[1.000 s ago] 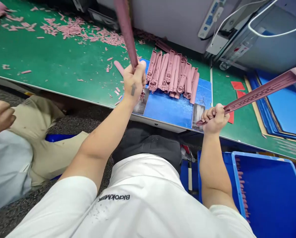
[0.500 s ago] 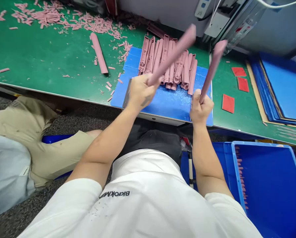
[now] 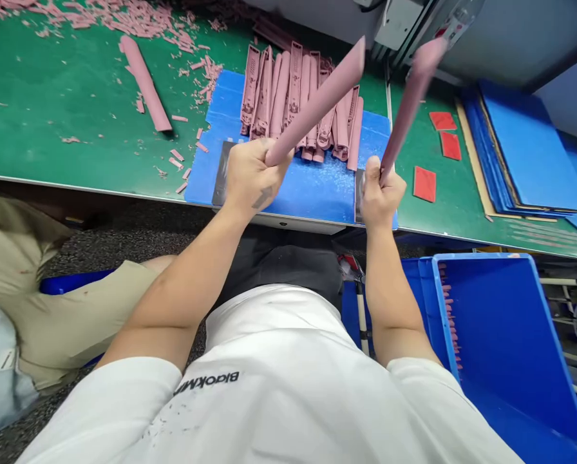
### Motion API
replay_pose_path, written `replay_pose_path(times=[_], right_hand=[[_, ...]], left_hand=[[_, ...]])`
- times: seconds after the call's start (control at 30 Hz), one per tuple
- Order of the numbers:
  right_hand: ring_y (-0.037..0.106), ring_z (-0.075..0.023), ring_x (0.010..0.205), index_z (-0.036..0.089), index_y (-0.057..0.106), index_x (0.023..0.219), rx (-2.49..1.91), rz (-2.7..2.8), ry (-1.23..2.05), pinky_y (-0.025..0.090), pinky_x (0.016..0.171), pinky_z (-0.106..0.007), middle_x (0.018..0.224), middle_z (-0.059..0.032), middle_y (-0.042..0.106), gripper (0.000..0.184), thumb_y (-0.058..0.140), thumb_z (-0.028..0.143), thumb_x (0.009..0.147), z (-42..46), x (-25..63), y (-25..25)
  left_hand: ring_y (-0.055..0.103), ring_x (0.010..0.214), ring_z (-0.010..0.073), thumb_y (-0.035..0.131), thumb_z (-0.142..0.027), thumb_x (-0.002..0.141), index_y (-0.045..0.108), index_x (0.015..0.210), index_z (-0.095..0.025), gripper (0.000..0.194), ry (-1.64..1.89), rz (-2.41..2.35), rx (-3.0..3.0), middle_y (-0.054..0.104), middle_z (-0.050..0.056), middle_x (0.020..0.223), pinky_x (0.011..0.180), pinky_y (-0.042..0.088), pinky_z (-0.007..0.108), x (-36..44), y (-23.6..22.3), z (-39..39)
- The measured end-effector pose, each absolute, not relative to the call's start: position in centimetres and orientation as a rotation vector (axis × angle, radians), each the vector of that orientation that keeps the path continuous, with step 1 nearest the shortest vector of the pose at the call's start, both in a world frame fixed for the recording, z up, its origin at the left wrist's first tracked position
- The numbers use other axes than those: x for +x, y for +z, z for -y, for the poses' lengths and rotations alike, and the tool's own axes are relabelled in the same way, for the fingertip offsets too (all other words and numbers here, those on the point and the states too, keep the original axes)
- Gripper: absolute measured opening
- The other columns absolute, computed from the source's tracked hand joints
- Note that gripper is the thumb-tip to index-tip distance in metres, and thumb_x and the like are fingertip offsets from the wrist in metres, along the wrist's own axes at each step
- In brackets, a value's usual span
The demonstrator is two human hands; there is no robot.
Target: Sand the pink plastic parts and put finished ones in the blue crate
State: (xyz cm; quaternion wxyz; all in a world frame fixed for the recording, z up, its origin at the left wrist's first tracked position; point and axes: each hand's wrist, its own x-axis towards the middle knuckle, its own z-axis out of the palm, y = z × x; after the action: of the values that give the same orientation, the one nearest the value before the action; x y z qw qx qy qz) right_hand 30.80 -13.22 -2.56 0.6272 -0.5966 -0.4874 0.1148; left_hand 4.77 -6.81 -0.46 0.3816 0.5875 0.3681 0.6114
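Observation:
My left hand (image 3: 250,174) is closed round the lower end of a long pink plastic strip (image 3: 317,103) that slants up to the right. My right hand (image 3: 380,190) grips the end of a second pink strip (image 3: 409,96), which rises steeply and is blurred at its top. Both hands hover over a blue mat (image 3: 312,187) at the near edge of the green table (image 3: 66,122). Behind the hands a pile of several pink strips (image 3: 298,96) lies on the mat.
A single pink strip (image 3: 143,84) and many pink scraps (image 3: 100,16) lie on the table's left. Red pads (image 3: 424,183) and stacked blue sheets (image 3: 525,154) sit on the right. A blue bin (image 3: 501,348) stands below right. Another person's legs (image 3: 42,303) are at left.
Both strips swung inward from spread-apart positions until they slant side by side over the mat. My hands came closer together. The view shifted right and down.

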Motion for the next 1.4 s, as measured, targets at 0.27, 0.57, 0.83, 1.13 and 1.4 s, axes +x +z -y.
replay_pose_path(times=[0.27, 0.57, 0.83, 1.13, 1.4], right_hand=[[0.041, -0.0107, 0.05, 0.029, 0.032, 0.069, -1.264, 1.107, 0.32, 0.033, 0.045, -0.025, 0.062, 0.0068, 0.028, 0.071, 0.06, 0.081, 0.109, 12.9, 30.6, -3.1], [0.019, -0.0088, 0.041, 0.034, 0.024, 0.078, -1.118, 0.904, 0.341, 0.02, 0.039, -0.027, 0.06, 0.0116, 0.015, 0.059, 0.052, 0.067, 0.117, 13.7, 34.8, -3.3], [0.023, -0.0103, 0.044, 0.035, 0.024, 0.08, -1.208, 0.874, 0.343, 0.029, 0.043, -0.028, 0.058, 0.0118, 0.018, 0.052, 0.038, 0.061, 0.124, 12.9, 34.9, -3.4], [0.025, -0.0073, 0.042, 0.031, 0.029, 0.079, -1.188, 0.731, 0.273, 0.022, 0.043, -0.024, 0.062, 0.0122, 0.02, 0.054, 0.052, 0.058, 0.12, 13.0, 33.8, -2.7], [0.015, -0.0085, 0.041, 0.031, 0.027, 0.072, -1.118, 0.697, 0.281, 0.015, 0.038, -0.028, 0.055, 0.0119, 0.015, 0.058, 0.052, 0.05, 0.12, 13.4, 33.0, -2.1]], left_hand=[[0.023, 0.053, 0.0123, 0.077, -0.031, 0.107, 0.027, 0.06, -0.023, 0.069, 1.661, -0.864, 1.533, 0.024, -0.003, 0.059, 0.055, 0.02, 0.036, 4.2, -0.5, 6.6], [0.002, 0.046, 0.0096, 0.049, -0.008, 0.106, 0.021, 0.065, -0.027, 0.053, 2.015, -0.817, 1.066, 0.006, -0.008, 0.058, 0.04, 0.008, 0.029, 1.7, 0.2, 4.1], [0.011, 0.041, 0.0078, 0.056, -0.007, 0.097, 0.022, 0.062, -0.028, 0.053, 1.898, -0.756, 1.215, 0.017, -0.008, 0.052, 0.041, 0.006, 0.031, 2.5, -0.1, 4.3], [0.005, 0.041, 0.0091, 0.048, 0.001, 0.096, 0.026, 0.063, -0.03, 0.051, 1.898, -0.722, 1.123, 0.014, -0.009, 0.052, 0.04, 0.003, 0.032, 2.0, 0.2, 3.8], [0.009, 0.044, 0.0084, 0.052, 0.0, 0.099, 0.02, 0.066, -0.028, 0.054, 1.856, -0.786, 1.141, 0.011, -0.008, 0.057, 0.04, 0.007, 0.029, 1.1, 0.6, 4.8]])
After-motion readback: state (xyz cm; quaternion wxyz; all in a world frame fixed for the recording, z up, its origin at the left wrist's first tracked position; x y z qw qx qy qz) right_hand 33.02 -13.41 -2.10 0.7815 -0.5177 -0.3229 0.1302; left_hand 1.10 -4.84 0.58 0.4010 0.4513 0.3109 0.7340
